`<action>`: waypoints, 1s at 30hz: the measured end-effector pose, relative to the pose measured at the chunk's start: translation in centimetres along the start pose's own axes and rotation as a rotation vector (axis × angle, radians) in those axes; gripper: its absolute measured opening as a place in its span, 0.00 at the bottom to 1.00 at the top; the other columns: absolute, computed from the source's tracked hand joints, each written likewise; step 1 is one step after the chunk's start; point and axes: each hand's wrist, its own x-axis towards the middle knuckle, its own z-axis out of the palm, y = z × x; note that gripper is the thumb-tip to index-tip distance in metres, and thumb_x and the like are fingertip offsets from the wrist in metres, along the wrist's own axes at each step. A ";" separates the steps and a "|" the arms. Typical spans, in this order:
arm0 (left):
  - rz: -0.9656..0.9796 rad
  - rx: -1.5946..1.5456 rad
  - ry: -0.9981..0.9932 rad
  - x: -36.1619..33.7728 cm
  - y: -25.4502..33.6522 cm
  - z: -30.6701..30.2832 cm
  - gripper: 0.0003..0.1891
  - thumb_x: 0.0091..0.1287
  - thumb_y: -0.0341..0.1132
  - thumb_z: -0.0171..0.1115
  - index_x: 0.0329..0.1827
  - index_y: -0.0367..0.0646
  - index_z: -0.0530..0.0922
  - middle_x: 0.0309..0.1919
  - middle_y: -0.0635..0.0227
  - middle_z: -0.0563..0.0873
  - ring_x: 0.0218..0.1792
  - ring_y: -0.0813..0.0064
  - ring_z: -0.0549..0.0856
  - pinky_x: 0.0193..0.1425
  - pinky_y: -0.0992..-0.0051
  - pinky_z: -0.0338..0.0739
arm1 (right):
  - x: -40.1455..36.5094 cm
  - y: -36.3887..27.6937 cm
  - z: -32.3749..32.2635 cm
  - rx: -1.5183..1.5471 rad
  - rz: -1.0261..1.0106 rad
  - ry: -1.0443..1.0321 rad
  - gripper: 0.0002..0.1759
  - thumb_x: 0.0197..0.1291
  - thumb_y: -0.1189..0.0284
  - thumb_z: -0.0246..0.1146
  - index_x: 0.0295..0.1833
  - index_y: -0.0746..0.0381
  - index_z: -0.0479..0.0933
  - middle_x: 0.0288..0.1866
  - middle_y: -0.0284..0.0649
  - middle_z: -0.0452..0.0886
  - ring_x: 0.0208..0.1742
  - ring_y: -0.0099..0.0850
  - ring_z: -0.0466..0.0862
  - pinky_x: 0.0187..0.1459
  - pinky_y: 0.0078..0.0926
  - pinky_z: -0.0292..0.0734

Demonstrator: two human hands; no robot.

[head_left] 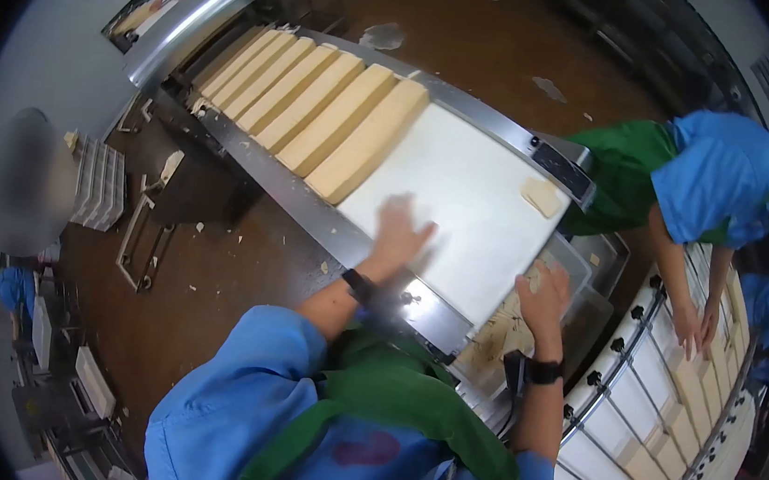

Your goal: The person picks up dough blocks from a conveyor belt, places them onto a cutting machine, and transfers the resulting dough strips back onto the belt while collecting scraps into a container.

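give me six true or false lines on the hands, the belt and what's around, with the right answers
1. The pale slabs lie side by side on the white belt. True.
2. The right hand touches the slabs. False: it is apart from them, beside the belt's near end.
3. The left hand is over the belt in this view. True.
4. The small pale piece lies on the floor. False: it is on the belt.
5. The co-worker at right wears a green apron. True.
6. Both wrists are bare. False: each has a dark band.
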 end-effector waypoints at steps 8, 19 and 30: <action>-0.445 0.239 -0.041 4.1 -13.1 -7.9 0.53 0.53 0.62 0.69 0.74 0.34 0.58 0.65 0.34 0.64 0.64 0.38 0.68 0.69 0.53 0.65 | 13.4 -12.4 13.1 -0.150 0.027 -0.078 0.40 0.58 0.51 0.63 0.70 0.64 0.67 0.76 0.57 0.60 0.76 0.53 0.57 0.70 0.54 0.55; -0.318 0.329 -0.336 6.5 -12.1 -9.9 0.49 0.55 0.63 0.65 0.68 0.32 0.61 0.48 0.45 0.77 0.45 0.45 0.80 0.47 0.55 0.78 | 30.2 -28.3 18.8 -0.105 0.025 -0.010 0.40 0.65 0.44 0.53 0.79 0.45 0.56 0.82 0.52 0.42 0.76 0.53 0.57 0.70 0.51 0.60; -0.123 0.282 -0.361 5.9 -11.4 -8.6 0.47 0.54 0.58 0.69 0.65 0.29 0.62 0.48 0.45 0.76 0.43 0.44 0.80 0.46 0.54 0.79 | 27.5 -26.2 14.2 0.023 0.437 0.075 0.39 0.51 0.52 0.67 0.67 0.57 0.66 0.68 0.55 0.60 0.62 0.55 0.74 0.59 0.49 0.75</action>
